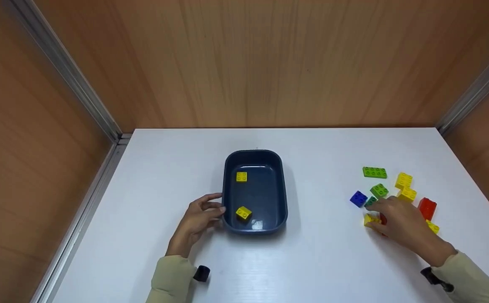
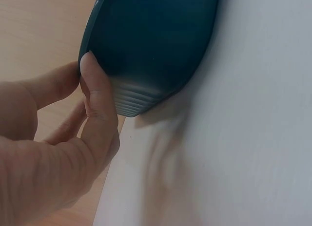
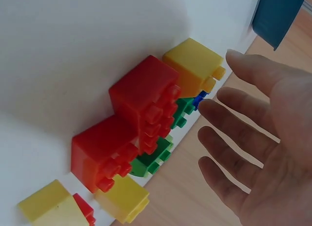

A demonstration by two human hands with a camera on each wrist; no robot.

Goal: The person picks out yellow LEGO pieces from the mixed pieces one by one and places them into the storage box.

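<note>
My left hand (image 1: pixel 197 219) grips the left rim of a dark blue plastic tub (image 1: pixel 285 193); in the left wrist view the thumb lies over the rim with fingers outside. Inside the tub are two yellow toy building bricks, one at the back (image 1: pixel 241 176) and one near the front (image 1: pixel 244 213). On the right, my right hand (image 1: pixel 404 219) hovers over loose bricks, its fingers spread and holding nothing in the right wrist view. Nearest to its thumb is a yellow brick (image 3: pixel 192 65), beside a red brick (image 3: pixel 141 97) partly hidden by the hand in the head view.
Around the right hand lie a blue brick (image 1: pixel 358 198), a long green brick (image 1: pixel 374 172), a smaller green brick (image 1: pixel 379 191), yellow bricks (image 1: pixel 404 180) and another red brick (image 1: pixel 427 208). Wood panels (image 1: pixel 244 63) stand behind and beside the white table (image 1: pixel 324 261).
</note>
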